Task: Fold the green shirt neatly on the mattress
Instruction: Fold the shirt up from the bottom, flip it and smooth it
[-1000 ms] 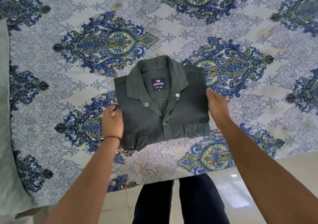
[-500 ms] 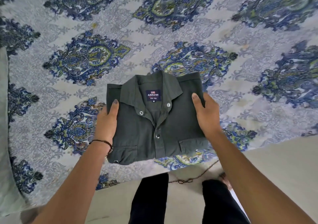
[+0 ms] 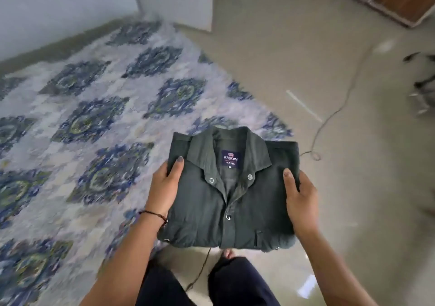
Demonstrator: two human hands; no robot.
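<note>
Both forearms are bare, with no sleeves in view. The left hand (image 3: 164, 188) carries a thin dark cord bracelet (image 3: 154, 214) at the wrist. The right hand (image 3: 299, 202) is unadorned. Dark navy trousers (image 3: 237, 282) cover both legs.

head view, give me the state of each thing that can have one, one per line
green shirt: folded into a compact rectangle, collar up, top snaps undone, held in the air at the mattress edge
left hand: gripping the shirt's left edge, thumb on top
right hand: gripping the shirt's right edge, thumb on top
mattress: covered by a patterned sheet
cable: lying loose on the floor
</note>
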